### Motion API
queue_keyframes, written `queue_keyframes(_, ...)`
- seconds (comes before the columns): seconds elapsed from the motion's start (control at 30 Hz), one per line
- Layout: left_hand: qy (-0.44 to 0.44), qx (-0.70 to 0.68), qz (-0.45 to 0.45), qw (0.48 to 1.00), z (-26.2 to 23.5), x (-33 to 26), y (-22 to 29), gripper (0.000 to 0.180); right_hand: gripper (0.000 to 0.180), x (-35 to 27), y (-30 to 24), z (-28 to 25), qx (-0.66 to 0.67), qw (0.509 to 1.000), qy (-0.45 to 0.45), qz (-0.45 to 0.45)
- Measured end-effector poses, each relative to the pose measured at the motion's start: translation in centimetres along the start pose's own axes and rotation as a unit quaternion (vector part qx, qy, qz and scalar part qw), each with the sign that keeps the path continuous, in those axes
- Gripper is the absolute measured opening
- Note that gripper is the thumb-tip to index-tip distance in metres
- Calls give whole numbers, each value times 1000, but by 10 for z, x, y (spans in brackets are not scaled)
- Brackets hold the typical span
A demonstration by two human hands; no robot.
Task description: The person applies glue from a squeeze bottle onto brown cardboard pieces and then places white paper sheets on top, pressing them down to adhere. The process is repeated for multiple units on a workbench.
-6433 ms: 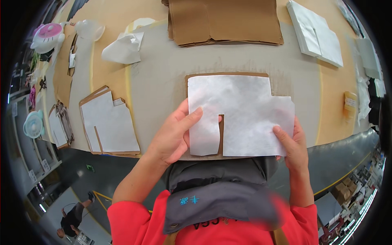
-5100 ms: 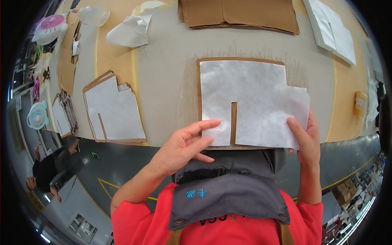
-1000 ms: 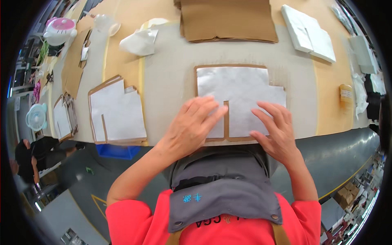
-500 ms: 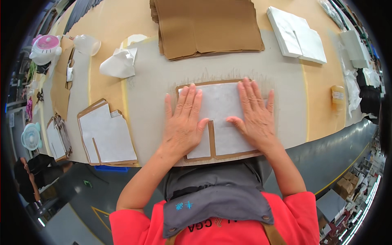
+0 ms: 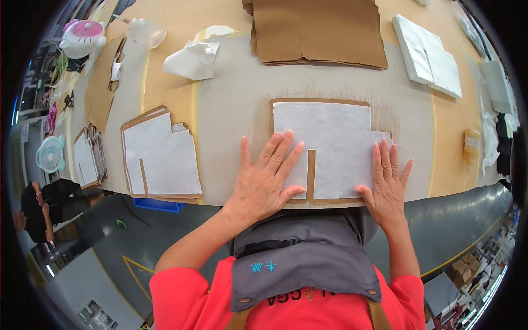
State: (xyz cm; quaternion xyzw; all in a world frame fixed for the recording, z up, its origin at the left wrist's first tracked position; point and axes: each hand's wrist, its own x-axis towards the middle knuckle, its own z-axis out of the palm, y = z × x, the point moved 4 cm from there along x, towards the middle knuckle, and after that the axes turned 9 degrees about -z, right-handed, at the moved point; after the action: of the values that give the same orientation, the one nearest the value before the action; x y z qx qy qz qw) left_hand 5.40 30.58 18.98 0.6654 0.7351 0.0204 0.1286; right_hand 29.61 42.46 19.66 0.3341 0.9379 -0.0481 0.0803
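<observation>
In front of me a white notched sheet (image 5: pixel 344 124) lies flat on a slightly larger brown sheet (image 5: pixel 311 184), whose border and narrow slot show around it. My left hand (image 5: pixel 267 179) rests with spread fingers over the left edge of the white sheet. At its right edge my right hand (image 5: pixel 388 179) lies flat, fingers out and thumb pointing inward. Neither hand grips anything. To the left lies a pile of similar white-faced brown pieces (image 5: pixel 162 154), with the same slot and corner notch.
Brown sheets (image 5: pixel 319 33) are stacked at the back, with white cut pieces (image 5: pixel 429 55) to their right. A crumpled white sheet (image 5: pixel 192 59), a clear plastic bottle (image 5: pixel 147 32) and a pink-and-white container (image 5: pixel 82 38) stand left. An amber bottle (image 5: pixel 471 146) is far right.
Both hands have slid down the white sheet toward me, away from its far edge, and my right hand has moved out to its right side. The whole view has shifted too.
</observation>
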Motion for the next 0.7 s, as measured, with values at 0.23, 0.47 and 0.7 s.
queue_keyframes(0.23, 21, -16, 22, 999, -4, -5, 11, 83, 64, 55, 16, -48, 113, 980, 157, -53)
queue_keyframes(0.47, -23, -37, 106, 993, 12, -46, 24, 84, 37, 101, 30, -50, 173, 954, 215, -119)
queue_keyframes(0.7, 2, -60, 104, 993, -12, -18, 18, 88, 29, 120, 28, -50, 215, 958, 145, -121)
